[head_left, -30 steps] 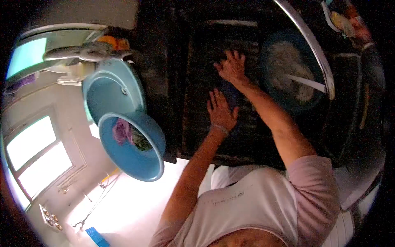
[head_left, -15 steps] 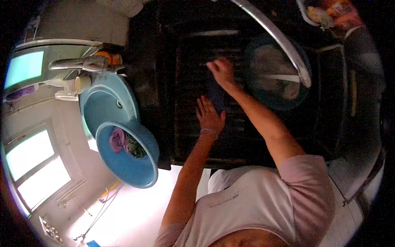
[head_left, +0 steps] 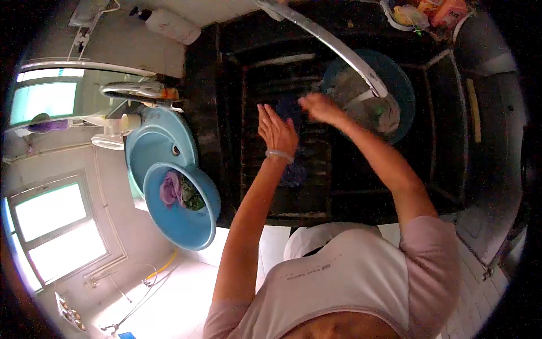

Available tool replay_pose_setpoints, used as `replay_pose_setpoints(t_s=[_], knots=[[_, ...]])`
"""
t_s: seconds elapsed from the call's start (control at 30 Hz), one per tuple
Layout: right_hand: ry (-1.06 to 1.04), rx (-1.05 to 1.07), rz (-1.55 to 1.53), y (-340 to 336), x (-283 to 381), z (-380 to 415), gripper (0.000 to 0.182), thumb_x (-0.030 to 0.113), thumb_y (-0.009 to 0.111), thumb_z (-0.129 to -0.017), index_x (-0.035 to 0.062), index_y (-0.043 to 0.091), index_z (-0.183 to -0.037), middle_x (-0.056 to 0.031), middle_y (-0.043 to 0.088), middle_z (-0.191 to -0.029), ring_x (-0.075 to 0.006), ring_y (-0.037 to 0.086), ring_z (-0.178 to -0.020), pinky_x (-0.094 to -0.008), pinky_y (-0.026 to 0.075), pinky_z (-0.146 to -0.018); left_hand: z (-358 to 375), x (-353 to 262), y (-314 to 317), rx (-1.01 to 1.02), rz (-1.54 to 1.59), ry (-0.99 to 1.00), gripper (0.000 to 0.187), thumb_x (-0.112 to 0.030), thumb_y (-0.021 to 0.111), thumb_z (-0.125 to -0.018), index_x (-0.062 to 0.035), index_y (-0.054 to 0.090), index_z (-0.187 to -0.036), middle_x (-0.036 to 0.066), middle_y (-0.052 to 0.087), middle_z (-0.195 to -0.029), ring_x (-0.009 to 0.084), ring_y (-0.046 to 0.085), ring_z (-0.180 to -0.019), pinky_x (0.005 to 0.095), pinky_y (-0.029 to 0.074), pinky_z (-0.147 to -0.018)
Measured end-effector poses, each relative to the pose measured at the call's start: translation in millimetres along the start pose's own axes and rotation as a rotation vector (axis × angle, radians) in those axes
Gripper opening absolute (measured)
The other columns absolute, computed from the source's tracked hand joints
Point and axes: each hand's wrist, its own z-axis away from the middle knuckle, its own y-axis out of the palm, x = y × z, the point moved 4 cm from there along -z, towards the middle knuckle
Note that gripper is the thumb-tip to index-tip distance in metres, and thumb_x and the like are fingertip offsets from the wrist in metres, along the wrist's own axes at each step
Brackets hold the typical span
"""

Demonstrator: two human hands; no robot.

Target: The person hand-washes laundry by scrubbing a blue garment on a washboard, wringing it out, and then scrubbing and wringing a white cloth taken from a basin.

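A dark blue cloth (head_left: 289,107) lies over the ridged black washboard surface (head_left: 310,195) of the sink, and its lower end (head_left: 293,175) shows below my left wrist. My left hand (head_left: 278,133) rests on the cloth with its fingers stretched out, a pale bracelet at the wrist. Just right of the cloth's upper part is my right hand (head_left: 320,107), its fingers curled closed and a little blurred. What those fingers hold, if anything, is hidden. Close to that hand, a blue-green basin (head_left: 407,96) contains greyish cloth (head_left: 387,116) in water.
A curved metal faucet (head_left: 333,42) arches over the basin. On the left, a blue tub (head_left: 180,237) with purple and green cloths overlaps a light blue washbasin (head_left: 135,147). Packets (head_left: 451,12) stand at the upper right. A white cylinder (head_left: 172,25) is at the upper left.
My right hand has moved from the cloth's far end to its right side, nearer me. My left hand has slid farther up the cloth. The view has shifted and brightened.
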Motion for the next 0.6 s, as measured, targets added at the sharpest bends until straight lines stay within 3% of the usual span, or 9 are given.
replay_pose_setpoints(t_s=[0.03, 0.1, 0.13, 0.2, 0.27, 0.37, 0.5, 0.6], knots=[[0.027, 0.156, -0.038, 14, 21, 14, 0.046, 0.047, 0.049, -0.085, 0.0025, 0.056, -0.095, -0.009, 0.061, -0.084, -0.0202, 0.057, -0.064, -0.0344, 0.045, -0.056, -10, -3, -6, -0.079, 0.078, -0.023, 0.061, -0.024, 0.045, -0.09, 0.0065, 0.015, -0.134, 0.026, 0.011, -0.14, 0.04, 0.021, -0.126, 0.0508, 0.021, -0.099], [0.164, 0.333, -0.49, 36, 35, 34, 0.057, 0.055, 0.049, -0.082, 0.0018, 0.056, -0.102, -0.0102, 0.062, -0.091, -0.021, 0.059, -0.076, -0.0355, 0.046, -0.066, -32, -7, -19, -0.239, 0.242, -0.057, 0.053, -0.018, 0.045, -0.09, 0.0065, 0.022, -0.131, 0.026, 0.019, -0.137, 0.0394, 0.027, -0.122, 0.0483, 0.026, -0.098], [0.145, 0.388, -0.871, 47, 44, 46, 0.061, 0.057, 0.05, -0.081, 0.0011, 0.055, -0.106, -0.0107, 0.061, -0.093, -0.0212, 0.059, -0.083, -0.0354, 0.046, -0.072, -40, -11, -25, -0.302, 0.339, -0.062, 0.05, -0.018, 0.045, -0.09, 0.0065, 0.024, -0.129, 0.026, 0.023, -0.134, 0.0389, 0.03, -0.121, 0.0466, 0.029, -0.097], [0.015, 0.229, -1.194, 69, 60, 55, 0.064, 0.054, 0.057, -0.078, 0.0002, 0.051, -0.112, -0.0121, 0.061, -0.097, -0.0225, 0.057, -0.094, -0.0365, 0.044, -0.082, -53, -17, -36, -0.429, 0.532, -0.074, 0.044, -0.016, 0.046, -0.089, 0.0065, 0.03, -0.124, 0.025, 0.03, -0.128, 0.0379, 0.034, -0.117, 0.0432, 0.034, -0.094], [-0.061, 0.327, -1.379, 84, 78, 58, 0.053, 0.04, 0.064, -0.077, 0.0021, 0.05, -0.111, -0.0132, 0.061, -0.099, -0.024, 0.057, -0.097, -0.0378, 0.043, -0.086, -65, -27, -50, -0.48, 0.52, -0.011, 0.044, -0.018, 0.047, -0.09, 0.0069, 0.03, -0.123, 0.024, 0.037, -0.119, 0.0353, 0.041, -0.109, 0.0392, 0.039, -0.089], [-0.05, 0.504, -1.41, 111, 98, 80, 0.045, 0.034, 0.067, -0.076, 0.0045, 0.053, -0.107, -0.011, 0.06, -0.099, -0.0226, 0.057, -0.096, -0.0379, 0.043, -0.087, -81, -31, -64, -0.56, 0.578, 0.08, 0.044, -0.021, 0.046, -0.09, 0.0072, 0.032, -0.121, 0.023, 0.04, -0.113, 0.0301, 0.046, -0.097, 0.0358, 0.041, -0.082], [0.153, 0.576, -1.459, 136, 119, 116, 0.048, 0.04, 0.07, -0.072, 0.0089, 0.054, -0.106, -0.0061, 0.058, -0.103, -0.0174, 0.053, -0.099, -0.0375, 0.04, -0.09, -99, -5, -61, -0.528, 1.071, -0.407, 0.043, -0.026, 0.047, -0.09, 0.0072, 0.037, -0.116, 0.02, 0.043, -0.105, 0.0256, 0.048, -0.091, 0.0338, 0.04, -0.079], [0.187, 0.571, -1.38, 139, 123, 117, 0.051, 0.044, 0.069, -0.071, 0.01, 0.054, -0.106, -0.0043, 0.057, -0.106, -0.0155, 0.051, -0.103, -0.0373, 0.038, -0.091, -101, -4, -64, -0.641, 0.761, -0.271, 0.041, -0.025, 0.049, -0.088, 0.0068, 0.039, -0.113, 0.021, 0.044, -0.103, 0.0274, 0.048, -0.09, 0.0352, 0.04, -0.079]])
